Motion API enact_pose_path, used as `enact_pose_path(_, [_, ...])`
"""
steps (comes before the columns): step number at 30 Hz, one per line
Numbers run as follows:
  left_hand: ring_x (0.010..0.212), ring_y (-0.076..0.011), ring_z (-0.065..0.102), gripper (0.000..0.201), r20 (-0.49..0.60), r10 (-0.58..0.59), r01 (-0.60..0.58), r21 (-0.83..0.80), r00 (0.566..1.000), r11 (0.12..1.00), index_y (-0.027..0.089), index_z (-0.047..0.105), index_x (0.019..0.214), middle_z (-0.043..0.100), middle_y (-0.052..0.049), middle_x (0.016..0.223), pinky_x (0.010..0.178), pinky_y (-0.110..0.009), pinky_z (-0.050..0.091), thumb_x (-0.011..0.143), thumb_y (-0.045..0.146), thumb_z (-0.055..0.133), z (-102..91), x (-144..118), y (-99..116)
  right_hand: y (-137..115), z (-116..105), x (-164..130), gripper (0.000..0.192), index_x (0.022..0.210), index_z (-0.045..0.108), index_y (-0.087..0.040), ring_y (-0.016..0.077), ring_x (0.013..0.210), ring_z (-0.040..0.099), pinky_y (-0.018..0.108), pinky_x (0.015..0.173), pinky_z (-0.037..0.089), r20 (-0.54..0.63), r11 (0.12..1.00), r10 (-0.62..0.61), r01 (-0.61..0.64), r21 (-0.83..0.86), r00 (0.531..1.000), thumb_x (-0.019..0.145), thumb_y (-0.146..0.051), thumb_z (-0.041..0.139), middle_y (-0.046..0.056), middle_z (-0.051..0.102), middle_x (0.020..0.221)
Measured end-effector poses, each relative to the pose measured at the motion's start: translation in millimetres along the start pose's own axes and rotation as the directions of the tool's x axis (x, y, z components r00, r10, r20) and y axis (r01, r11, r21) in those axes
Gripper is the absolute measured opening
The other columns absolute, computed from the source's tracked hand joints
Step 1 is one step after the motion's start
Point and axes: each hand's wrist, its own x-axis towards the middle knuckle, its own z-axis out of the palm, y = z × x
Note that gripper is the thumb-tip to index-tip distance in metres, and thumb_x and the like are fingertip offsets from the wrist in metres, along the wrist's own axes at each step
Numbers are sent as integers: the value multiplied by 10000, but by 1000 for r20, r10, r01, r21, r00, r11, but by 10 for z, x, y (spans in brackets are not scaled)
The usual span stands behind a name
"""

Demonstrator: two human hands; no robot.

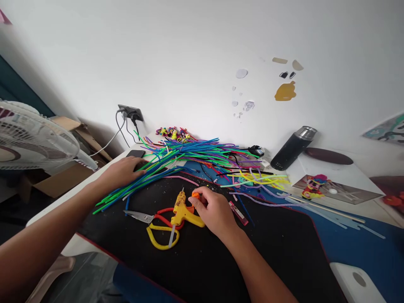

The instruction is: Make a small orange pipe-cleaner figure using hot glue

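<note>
**Hands among glue gun, scissors and craft sticks**

Where the view ends at the bottom, both forearms are cut off and the near edge of the desk [47, 210] slants away to the left, with open black mat [202, 261] between the arms. The right hand [213, 210] rests on the mat, its grip pinched together on a small orange piece [196, 195]; the fingers cover most of it, so its shape is hard to tell. Just left of that hand lies a yellow glue gun [182, 212], touching the hand and lying over the scissors [158, 229], whose handles it partly hides. A small red stick [238, 212] lies just right of the hand. Farther back, the left hand [121, 171] lies flat, fingers spread, on the pile of coloured sticks [189, 158], beside a phone [135, 154] half hidden by its fingers. Beyond, near the wall, a dark flask [292, 148] lies tilted. At the left edge a fan [34, 139] is cut off.
</note>
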Motion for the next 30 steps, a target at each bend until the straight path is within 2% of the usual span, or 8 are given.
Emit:
enact_pose_path(2, [1171,-392,686,491,-79,71,-72,-8,994,997,183,759,1205,757,-186,1229,1018,-454,509,920,497,512,21,6,88,-7,-1,0,189,1093,774,-247,205,689,684,300,672,425,-4,1000,-3,3,-4,1000,998,-388,693,16,758,782])
enact_pose_path(4, [1148,-365,683,438,-117,120,-124,-32,986,992,194,778,1109,755,-170,1159,1029,-441,508,961,455,459,47,27,221,-7,2,-1,176,1085,774,-250,204,691,690,298,674,429,-8,1000,-5,5,-6,1000,1000,-382,694,15,761,782])
enact_pose_path(8, [1162,-337,655,425,-66,206,-208,-37,976,977,245,806,1123,746,-138,1140,1081,-435,483,973,373,429,150,131,421,7,17,-8,174,1101,773,-248,209,707,707,299,669,429,-6,1000,-11,11,-25,1000,1003,-372,701,16,768,786])
enact_pose_path(11, [1121,-340,660,475,-21,205,-205,21,978,979,244,818,1169,731,-155,1099,1063,-446,493,966,309,394,245,226,412,21,26,-9,177,1109,770,-246,211,726,719,298,676,426,-11,999,-17,17,-46,1000,1002,-374,712,18,777,806])
enact_pose_path(16, [1052,-314,679,421,22,251,-252,51,968,966,254,837,971,712,-131,1038,974,-404,529,927,259,418,309,280,312,23,28,-4,179,1112,766,-244,208,744,736,288,671,411,3,996,-36,36,-82,999,1003,-379,722,15,786,812])
enact_pose_path(18, [1061,-306,684,405,33,277,-278,44,960,960,251,829,959,710,-124,1044,972,-394,527,924,258,425,315,265,302,12,26,-5,178,1111,765,-245,206,746,740,287,668,406,9,994,-34,35,-99,999,1001,-380,727,13,790,820])
enact_pose_path(23, [1150,-357,673,421,-28,224,-221,87,974,971,227,802,1155,726,-149,1121,1017,-447,514,964,382,460,334,228,282,-32,12,-6,173,1106,762,-244,207,757,750,287,670,407,39,991,-15,20,-136,999,998,-376,736,13,799,841])
enact_pose_path(30, [1137,-398,674,464,-29,101,-94,193,994,977,172,739,1137,716,-179,1128,990,-468,519,945,533,520,287,208,303,-24,35,-12,184,1124,763,-254,201,764,754,287,675,409,51,987,-25,32,-155,998,1007,-393,733,18,822,891])
